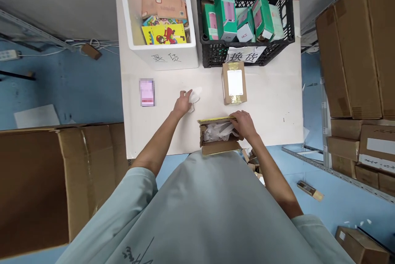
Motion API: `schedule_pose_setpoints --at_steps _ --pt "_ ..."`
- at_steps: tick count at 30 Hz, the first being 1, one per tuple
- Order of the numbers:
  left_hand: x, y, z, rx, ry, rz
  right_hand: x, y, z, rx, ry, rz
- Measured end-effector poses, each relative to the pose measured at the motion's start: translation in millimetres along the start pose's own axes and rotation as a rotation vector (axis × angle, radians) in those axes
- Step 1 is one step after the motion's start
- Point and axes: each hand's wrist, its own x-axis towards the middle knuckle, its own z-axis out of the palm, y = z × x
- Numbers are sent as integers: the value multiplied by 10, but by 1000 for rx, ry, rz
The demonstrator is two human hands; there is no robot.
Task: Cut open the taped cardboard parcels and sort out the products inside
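Observation:
Left of centre on the white table, my left hand (pixel 182 102) has its fingers closed on a crumpled piece of white paper (pixel 194 96). My right hand (pixel 243 124) grips the right edge of an open cardboard box (pixel 221 147) at the table's front edge. Crumpled white packing paper (pixel 217 131) lies inside that box, and what is under it is hidden. Just behind it stands a taped cardboard box (pixel 234 82) with a white label on top.
At the back are a white foam bin (pixel 175 59) with booklets and a black crate (pixel 212 60) holding green-and-pink boxes (pixel 226 12). A phone-like pink screen (pixel 147 92) lies left. A large open carton (pixel 92 173) flanks the table; stacked cartons (pixel 354 50) stand right.

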Motion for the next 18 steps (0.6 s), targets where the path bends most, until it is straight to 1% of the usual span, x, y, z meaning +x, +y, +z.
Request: schedule_pose_setpoints --at_steps 2,4,6,8,11,13,14,15,16,18 --pt "154 66 39 7 -30 -3 -1 7 -10 3 19 22" --pt "238 117 117 4 -41 -11 -8 19 -23 8 36 42" --pt "236 142 211 -24 -21 -33 -12 36 -34 15 47 61" --pt "161 132 285 -94 12 -66 -3 56 -38 30 57 73" --pt "-46 58 294 -186 40 -119 46 81 -19 63 86 70" --pt "-245 6 218 -193 61 -156 102 90 5 89 113 64" --pt "-368 -5 160 -203 91 -172 137 92 20 102 125 62" --pt "-510 0 93 -221 127 -178 176 92 35 117 136 60" --pt "-668 26 21 -283 200 -175 219 89 50 132 145 56" --pt "-1018 145 -118 -387 329 -83 316 73 79 157 156 38"
